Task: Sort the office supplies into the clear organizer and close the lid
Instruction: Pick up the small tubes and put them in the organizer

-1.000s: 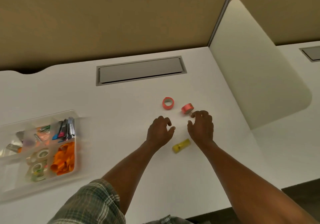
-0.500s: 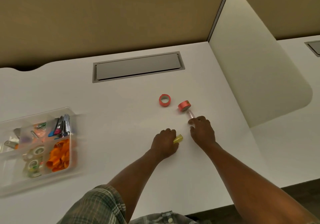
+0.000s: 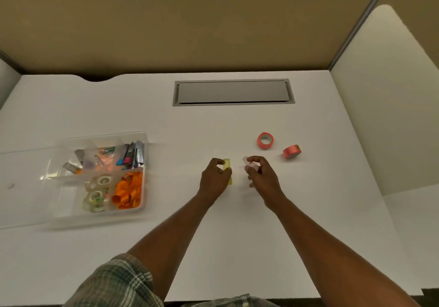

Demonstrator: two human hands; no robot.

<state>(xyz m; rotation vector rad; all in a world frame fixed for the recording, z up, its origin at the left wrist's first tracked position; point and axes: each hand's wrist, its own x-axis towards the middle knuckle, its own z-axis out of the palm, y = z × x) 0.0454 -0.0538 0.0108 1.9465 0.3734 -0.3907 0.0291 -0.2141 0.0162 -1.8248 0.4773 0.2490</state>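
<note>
My left hand [image 3: 215,178] is closed around a small yellow translucent piece [image 3: 227,166] over the middle of the desk. Just right of it, my right hand [image 3: 262,176] grips a small pale pink translucent piece [image 3: 249,164]. Two pink tape rolls lie beyond my right hand: one flat [image 3: 265,140], one on its side [image 3: 291,151]. The clear organizer [image 3: 140,208] stands open at the left. It holds clear tape rolls [image 3: 96,191], orange ribbon [image 3: 129,190], clips and other small items. Its lid [image 3: 23,188] lies flat to its left.
A grey cable hatch [image 3: 232,92] is set into the white desk [image 3: 213,247] behind the tape rolls. A pale divider panel [image 3: 389,105] bounds the desk on the right and a tan partition wall [image 3: 166,22] stands at the back.
My left hand has picked the yellow piece up off the desk and my right hand has picked up the pink piece. The view has swung right and up, so the organizer now shows more fully.
</note>
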